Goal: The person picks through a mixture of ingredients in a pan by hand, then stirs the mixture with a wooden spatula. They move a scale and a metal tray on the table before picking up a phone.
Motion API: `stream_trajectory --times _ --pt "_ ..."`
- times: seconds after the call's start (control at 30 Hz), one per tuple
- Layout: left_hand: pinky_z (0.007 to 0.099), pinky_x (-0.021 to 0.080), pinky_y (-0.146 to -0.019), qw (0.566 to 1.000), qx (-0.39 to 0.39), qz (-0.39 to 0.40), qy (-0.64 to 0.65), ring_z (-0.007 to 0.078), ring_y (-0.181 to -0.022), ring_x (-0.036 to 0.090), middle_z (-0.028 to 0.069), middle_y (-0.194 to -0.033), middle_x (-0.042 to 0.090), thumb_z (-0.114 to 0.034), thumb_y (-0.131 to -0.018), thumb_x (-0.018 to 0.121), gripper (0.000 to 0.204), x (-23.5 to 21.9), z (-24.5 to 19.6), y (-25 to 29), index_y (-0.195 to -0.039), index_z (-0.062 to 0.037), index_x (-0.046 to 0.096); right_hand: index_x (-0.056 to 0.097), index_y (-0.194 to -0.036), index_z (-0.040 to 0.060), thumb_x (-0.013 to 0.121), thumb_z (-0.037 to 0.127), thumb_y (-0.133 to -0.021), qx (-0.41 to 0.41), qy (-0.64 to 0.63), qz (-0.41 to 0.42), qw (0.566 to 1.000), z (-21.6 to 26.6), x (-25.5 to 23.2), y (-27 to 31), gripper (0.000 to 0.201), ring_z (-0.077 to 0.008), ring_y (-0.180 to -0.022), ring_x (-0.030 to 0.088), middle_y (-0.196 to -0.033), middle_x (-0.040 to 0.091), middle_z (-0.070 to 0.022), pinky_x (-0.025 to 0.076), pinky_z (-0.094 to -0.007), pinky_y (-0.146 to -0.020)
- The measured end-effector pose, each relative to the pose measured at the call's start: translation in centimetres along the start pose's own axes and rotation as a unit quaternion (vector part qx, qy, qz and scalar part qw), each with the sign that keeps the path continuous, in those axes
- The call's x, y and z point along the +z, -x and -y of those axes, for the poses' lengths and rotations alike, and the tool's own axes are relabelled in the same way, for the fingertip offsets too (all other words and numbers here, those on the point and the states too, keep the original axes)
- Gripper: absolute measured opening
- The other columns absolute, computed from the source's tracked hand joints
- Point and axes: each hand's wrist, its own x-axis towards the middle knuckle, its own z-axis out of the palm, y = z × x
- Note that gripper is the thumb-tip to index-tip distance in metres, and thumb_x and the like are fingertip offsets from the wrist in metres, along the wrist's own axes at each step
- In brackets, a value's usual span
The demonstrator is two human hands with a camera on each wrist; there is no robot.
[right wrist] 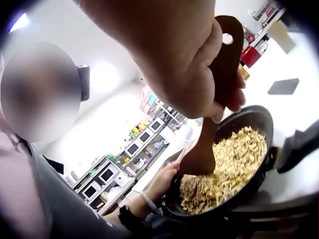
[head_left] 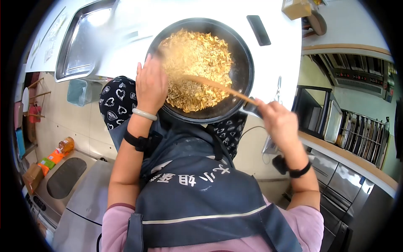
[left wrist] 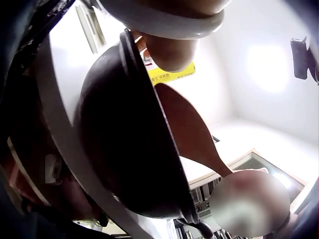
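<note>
A deep black wok [head_left: 247, 84] is filled with loose golden-brown flaky food [head_left: 205, 59], and a blurred haze lies over its left part. My right hand [head_left: 280, 124] grips the handle of a wooden spatula [head_left: 222, 88], which slants down over the food toward the left. In the right wrist view, the broad blade of the spatula [right wrist: 199, 157] is low over the food, close to my left fingertips. My left hand [head_left: 152, 82] lies at the left rim with its fingers stretched out; in the left wrist view it overlaps the edge of the wok [left wrist: 124, 124].
The wok sits at the front edge of a white table [head_left: 277, 50]. A dark phone [head_left: 258, 30] lies right of it, and a metal tray [head_left: 79, 46] is at the left. The wok's black handle [right wrist: 299, 147] sticks out toward the right. A cardboard box [head_left: 296, 8] stands at the far right corner.
</note>
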Motion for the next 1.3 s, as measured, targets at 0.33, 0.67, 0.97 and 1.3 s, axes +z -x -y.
stream_trajectory --times 0.33,0.67,0.97,1.3 --pt "0.0486 0.024 -0.107 0.991 -0.017 0.055 -0.121 0.0301 -0.122 0.043 0.0201 -0.127 0.049 -0.006 -0.077 0.050 0.048 0.0 -1.3 -0.1 -0.124 0.0036 0.045 0.065 -0.100 0.0015 0.057 0.012 -0.084 0.006 0.048 0.226 0.973 -4.6 -2.2 -3.5 0.021 -0.0239 -0.052 0.059 -0.061 0.058 -0.0137 0.048 -0.0337 -0.050" --pt "0.0448 0.029 -0.104 0.999 0.008 0.021 -0.036 0.0304 -0.117 0.048 0.0214 -0.121 0.053 -0.009 -0.080 0.049 0.040 0.9 -1.8 0.8 -0.118 0.0043 0.049 0.064 -0.102 -0.0019 0.056 0.011 -0.086 0.261 -0.418 0.406 0.770 -3.0 1.8 -3.8 0.022 -0.0080 -0.041 0.048 -0.054 0.054 -0.0022 0.041 -0.0213 -0.039" --pt "0.0419 0.038 -0.095 0.999 0.025 0.027 0.002 0.0313 -0.107 0.054 0.0198 -0.114 0.058 -0.011 -0.083 0.049 0.036 0.4 -1.8 0.6 -0.116 0.0032 0.050 0.065 -0.098 -0.0012 0.060 0.015 -0.088 0.295 -0.609 0.370 0.637 1.6 6.8 -2.5 0.020 -0.0066 -0.042 0.046 -0.057 0.054 -0.0006 0.038 -0.0199 -0.040" --pt "0.0383 0.034 -0.100 0.985 -0.054 0.059 0.154 0.0350 -0.113 0.049 0.0227 -0.121 0.052 -0.015 -0.093 0.041 0.038 -0.2 -2.4 -1.2 -0.124 0.0055 0.045 0.061 -0.103 -0.0054 0.058 0.016 -0.089 0.312 -0.781 0.381 0.385 0.7 7.1 -2.4 0.026 -0.0057 -0.045 0.046 -0.060 0.052 -0.0025 0.035 -0.0166 -0.038"
